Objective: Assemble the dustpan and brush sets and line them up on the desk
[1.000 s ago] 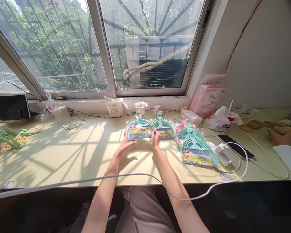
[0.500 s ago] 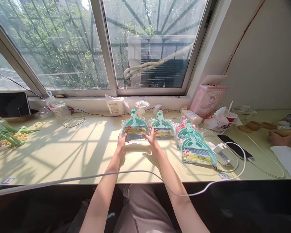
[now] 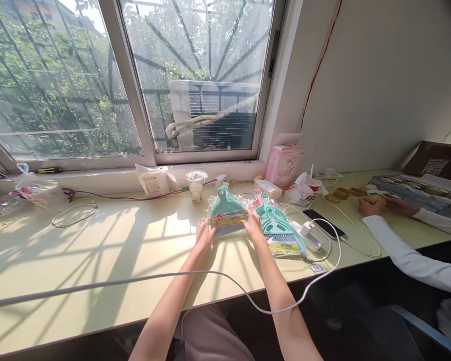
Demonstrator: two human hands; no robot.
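Between my two hands is a mint-green dustpan and brush set (image 3: 226, 206) in clear wrap, its handle pointing to the window. My left hand (image 3: 205, 234) grips its left lower corner, while my right hand (image 3: 253, 224) grips the right one. Another green set seen earlier beside it is now hidden, probably behind or under the held one. Just right of my right hand lies a group of wrapped sets: a green dustpan (image 3: 281, 228) in front, with more green and a pink dustpan (image 3: 257, 195) partly covered behind it.
A white charger (image 3: 308, 230), a phone (image 3: 325, 224) and loose cables lie to the right. A white cable (image 3: 165, 275) crosses above the table's front edge. Cup (image 3: 196, 185), paper bag (image 3: 154, 180) and pink box (image 3: 284, 164) stand along the window. At right, another person's hands (image 3: 374, 204) hold something brownish.
My view has turned to the right. Both hands have carried the held dustpan set rightward, over where the neighbouring green set lay, close to the group.
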